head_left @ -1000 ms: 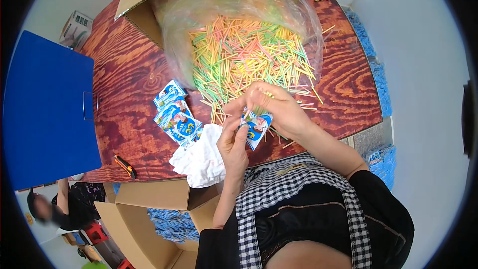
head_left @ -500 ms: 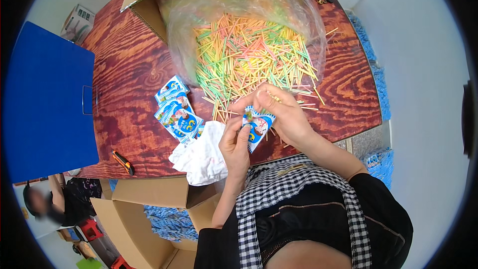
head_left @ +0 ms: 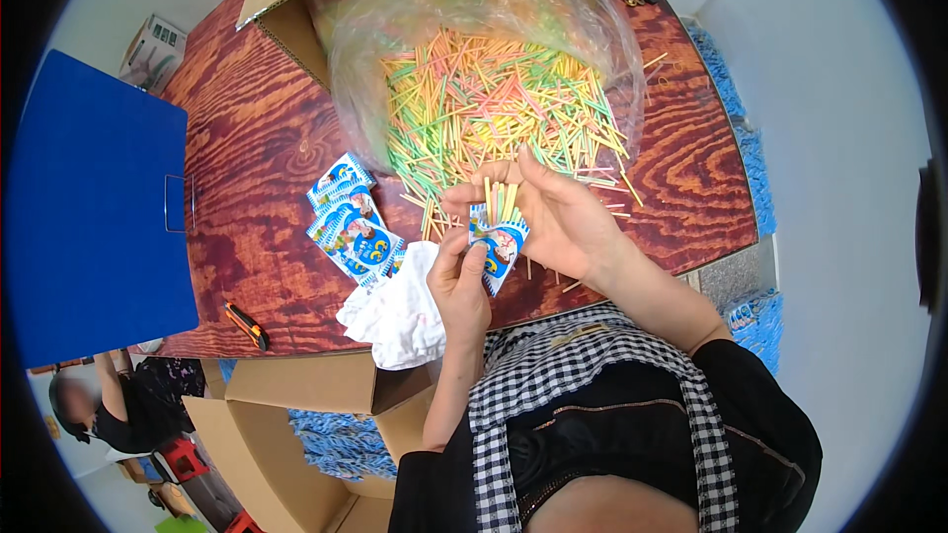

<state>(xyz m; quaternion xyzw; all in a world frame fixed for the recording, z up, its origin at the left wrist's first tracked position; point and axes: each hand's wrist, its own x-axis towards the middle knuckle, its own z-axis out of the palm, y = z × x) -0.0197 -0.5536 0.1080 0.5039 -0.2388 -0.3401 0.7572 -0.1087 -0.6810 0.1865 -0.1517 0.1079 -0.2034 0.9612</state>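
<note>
My left hand (head_left: 460,288) pinches a small blue-and-white packet (head_left: 502,249) between thumb and fingers. Several thin pastel sticks (head_left: 501,200) poke out of its open top. Behind and beside them is my right hand (head_left: 565,222), palm turned up, thumb apart and fingers stretched toward the packet's mouth; whether the fingers touch the sticks is unclear. Just beyond both hands lies a big heap of yellow, green and pink sticks (head_left: 494,104), spilling from a clear plastic bag (head_left: 355,89). Left of my hands, several flat packets (head_left: 355,227) overlap beside a crumpled white cloth (head_left: 403,321).
A cardboard box (head_left: 296,35) on its side holds the bag on the wood-patterned table (head_left: 247,128). An orange-black utility knife (head_left: 245,326) lies near the table's edge. Below stands an open carton (head_left: 247,444) with blue packets. A blue board (head_left: 104,207) and another person (head_left: 123,405) are at left.
Sticks now show upright in the packet's mouth, where none were visible before. My right hand has opened, its palm turning up, and the packet has shifted slightly left.
</note>
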